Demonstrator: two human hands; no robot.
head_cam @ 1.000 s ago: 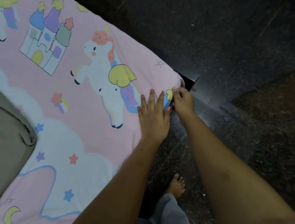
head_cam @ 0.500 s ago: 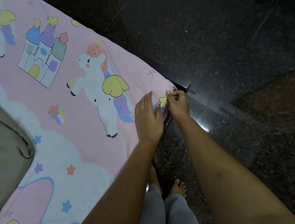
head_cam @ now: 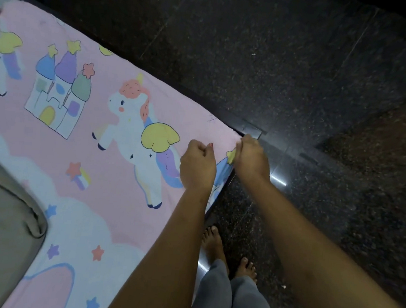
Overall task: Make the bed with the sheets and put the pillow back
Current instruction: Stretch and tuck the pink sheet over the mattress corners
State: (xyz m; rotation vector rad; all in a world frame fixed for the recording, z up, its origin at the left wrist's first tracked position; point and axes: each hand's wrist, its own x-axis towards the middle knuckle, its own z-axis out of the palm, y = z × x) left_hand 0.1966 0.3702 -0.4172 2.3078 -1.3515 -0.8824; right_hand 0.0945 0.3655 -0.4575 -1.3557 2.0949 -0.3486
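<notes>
Right hand (head_cam: 252,156) fingers pinched shut on the corner of the pink unicorn sheet (head_cam: 115,147), at the bed's dark frame corner (head_cam: 251,129). Left hand (head_cam: 197,166) just beside it, fingers curled into a loose fist on the sheet near the edge; we can't tell if it grips cloth. Sheet lies spread flat over the mattress. We see a grey-brown pillow (head_cam: 1,230) at lower left on the sheet, bare feet (head_cam: 225,253) on the dark floor (head_cam: 323,90).

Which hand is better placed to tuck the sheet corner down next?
The right hand, probably. It already pinches the sheet right at the bed's corner, over the dark frame. The left hand sits curled further in on the flat sheet, better suited to holding it down.
</notes>
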